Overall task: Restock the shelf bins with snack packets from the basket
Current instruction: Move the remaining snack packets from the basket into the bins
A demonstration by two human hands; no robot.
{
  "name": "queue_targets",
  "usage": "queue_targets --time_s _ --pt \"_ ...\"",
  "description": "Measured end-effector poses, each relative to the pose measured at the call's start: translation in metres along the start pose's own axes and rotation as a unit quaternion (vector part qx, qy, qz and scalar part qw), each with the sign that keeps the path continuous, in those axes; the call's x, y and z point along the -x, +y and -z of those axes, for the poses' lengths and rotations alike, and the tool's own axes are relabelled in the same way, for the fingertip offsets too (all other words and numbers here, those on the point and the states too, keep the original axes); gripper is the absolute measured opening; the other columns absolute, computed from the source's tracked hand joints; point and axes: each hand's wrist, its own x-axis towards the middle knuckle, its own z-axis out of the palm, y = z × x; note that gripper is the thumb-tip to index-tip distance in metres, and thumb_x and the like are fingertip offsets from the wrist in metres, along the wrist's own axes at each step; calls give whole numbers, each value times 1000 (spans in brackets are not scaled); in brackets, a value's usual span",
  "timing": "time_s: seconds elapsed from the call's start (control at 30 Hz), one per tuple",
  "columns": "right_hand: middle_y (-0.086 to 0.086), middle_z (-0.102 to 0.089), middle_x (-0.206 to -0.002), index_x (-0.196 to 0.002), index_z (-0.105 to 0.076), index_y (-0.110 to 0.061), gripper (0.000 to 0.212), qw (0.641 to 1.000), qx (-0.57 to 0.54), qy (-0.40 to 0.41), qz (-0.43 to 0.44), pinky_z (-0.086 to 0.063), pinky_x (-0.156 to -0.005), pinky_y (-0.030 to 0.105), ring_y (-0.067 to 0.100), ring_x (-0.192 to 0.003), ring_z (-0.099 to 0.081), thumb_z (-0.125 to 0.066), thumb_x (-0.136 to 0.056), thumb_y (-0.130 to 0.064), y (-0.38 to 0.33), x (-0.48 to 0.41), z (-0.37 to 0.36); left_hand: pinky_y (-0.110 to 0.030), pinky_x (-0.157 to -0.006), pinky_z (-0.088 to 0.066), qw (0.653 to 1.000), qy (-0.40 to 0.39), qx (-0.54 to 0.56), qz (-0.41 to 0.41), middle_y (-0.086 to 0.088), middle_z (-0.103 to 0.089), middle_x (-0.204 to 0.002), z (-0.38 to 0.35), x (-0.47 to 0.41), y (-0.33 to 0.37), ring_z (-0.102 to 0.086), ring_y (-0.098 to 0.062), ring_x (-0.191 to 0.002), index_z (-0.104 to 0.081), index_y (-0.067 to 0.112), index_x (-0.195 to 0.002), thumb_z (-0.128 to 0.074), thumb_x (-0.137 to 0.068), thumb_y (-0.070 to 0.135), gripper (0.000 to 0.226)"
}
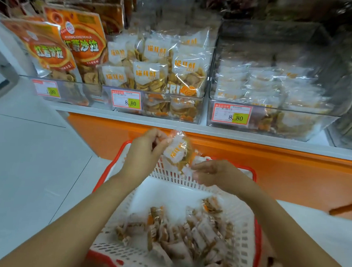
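A white slotted basket (pixel 245 232) sits low in front of me, nested in a red one, with several snack packets (pixel 186 238) piled in its near half. My left hand (pixel 143 150) pinches the top of a clear packet with a white and orange label (pixel 177 150), held above the basket's far rim. My right hand (pixel 214 172) touches that packet's lower corner with its fingertips. Above, a clear middle shelf bin (pixel 203 106) holds the same kind of packets. A clear right bin (pixel 276 121) is partly filled with similar ones.
A left bin (pixel 69 92) holds large orange bags standing upright. Price tags reading 8.80 are stuck on the bin fronts. An orange and white shelf edge (pixel 232 145) runs beneath the bins. White tiled floor lies to the left.
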Motion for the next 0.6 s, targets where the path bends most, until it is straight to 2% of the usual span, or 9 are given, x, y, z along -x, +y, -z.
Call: queue_targets --time_s 0.07,0.13,0.17,0.27,0.4,0.43,0.47,0.53,0.6 --pt "-11 -66 -111 -121 -63 -29 49 995 89 39 33 -48 -77 16 4 -98 -61 -76 -75 -39 -10 13 13 -15 -49 -31 998 -44 -22 -49 9 -47 -55 4 1 24 -44 -4 -51 -58 31 -75 -65 -88 26 16" --pt "-16 -67 -104 -119 -62 -36 48 991 91 42 93 -46 -70 10 -1 -86 -60 -78 -74 -36 -21 28 22 -13 -48 -28 994 -80 -26 -74 11 -44 -52 7 3 44 -41 -4 -49 -63 32 -74 -70 -84 28 13" --pt "-18 -68 -98 -115 -63 -39 44 988 84 41 121 -45 -65 10 4 -77 -60 -78 -74 -32 -26 36 25 -13 -48 -27 992 -93 -12 -80 11 -44 -52 8 4 53 -40 -3 -49 -65 32 -73 -71 -82 27 12" --pt "-19 -69 -81 -95 -67 -41 28 984 59 35 166 -45 -61 21 15 -65 -55 -77 -77 -22 -36 56 32 -15 -51 -34 988 -116 30 -99 7 -46 -56 12 1 79 -41 -3 -52 -69 27 -75 -73 -80 26 7" --pt "8 -74 -88 -89 -75 -22 11 980 19 75 185 -53 -77 44 28 -80 -68 -76 -78 -20 -43 69 42 -18 -53 -38 987 -87 38 -130 3 -47 -57 14 -10 108 -43 -6 -54 -71 21 -73 -76 -77 30 11" --pt "11 -74 -89 -91 -74 -18 12 978 5 92 190 -55 -74 41 29 -80 -69 -75 -79 -18 -48 72 46 -15 -52 -38 987 -74 46 -137 4 -47 -57 15 -15 115 -42 -5 -53 -69 20 -72 -76 -77 30 13" --pt "9 -74 -88 -93 -74 -14 13 974 -14 113 195 -56 -69 31 25 -80 -70 -74 -80 -14 -51 74 51 -15 -52 -39 987 -57 48 -143 3 -47 -58 15 -22 121 -42 -5 -53 -68 19 -70 -76 -78 31 17" --pt "-2 -75 -87 -94 -73 -12 13 963 -60 159 208 -51 -66 13 8 -78 -71 -72 -81 -10 -59 78 59 -24 -56 -46 989 -10 24 -148 -1 -54 -61 16 -40 130 -49 -12 -56 -64 16 -69 -70 -83 36 26" --pt "-9 -75 -87 -92 -73 -21 11 944 -88 239 209 -51 -69 14 3 -81 -69 -72 -82 -18 -62 75 70 -35 -66 -50 990 33 -28 -135 -3 -64 -66 18 -61 133 -59 -17 -64 -64 12 -72 -62 -88 40 32"
